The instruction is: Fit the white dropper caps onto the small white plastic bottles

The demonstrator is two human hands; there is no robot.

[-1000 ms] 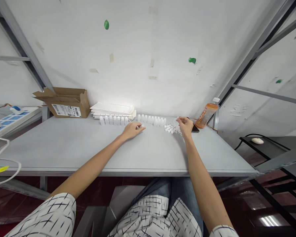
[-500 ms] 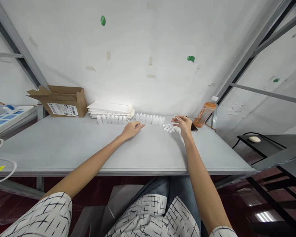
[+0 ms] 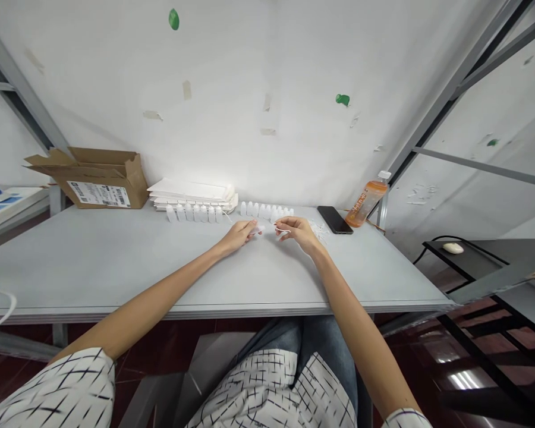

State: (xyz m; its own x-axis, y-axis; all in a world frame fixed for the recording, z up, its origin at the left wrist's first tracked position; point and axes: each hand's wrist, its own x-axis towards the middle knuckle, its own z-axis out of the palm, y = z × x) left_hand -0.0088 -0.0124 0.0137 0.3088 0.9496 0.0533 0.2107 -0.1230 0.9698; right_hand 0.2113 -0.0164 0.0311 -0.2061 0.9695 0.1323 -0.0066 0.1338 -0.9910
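Observation:
My left hand (image 3: 237, 236) is closed around a small white bottle (image 3: 257, 230) above the middle of the table. Facing it, my right hand (image 3: 294, 230) pinches a small white piece (image 3: 282, 230), too small to make out clearly. A gap separates the two hands. Behind my left hand, several white bottles (image 3: 195, 213) stand upright in a row at the left. A second group of white bottles (image 3: 267, 211) stands behind the hands. Small white pieces (image 3: 321, 230) lie loose beside my right wrist, partly covered by the hand.
On the grey table (image 3: 160, 267) are an open cardboard box (image 3: 98, 181), a stack of white sheets (image 3: 189, 191), a black phone (image 3: 335, 219) and an orange drink bottle (image 3: 368, 201). A wall rises behind. Metal frame posts stand at both sides.
My right hand has moved left from the loose white pieces towards my left hand, uncovering the phone. The bottle in my left hand now shows more clearly. The view has shifted slightly.

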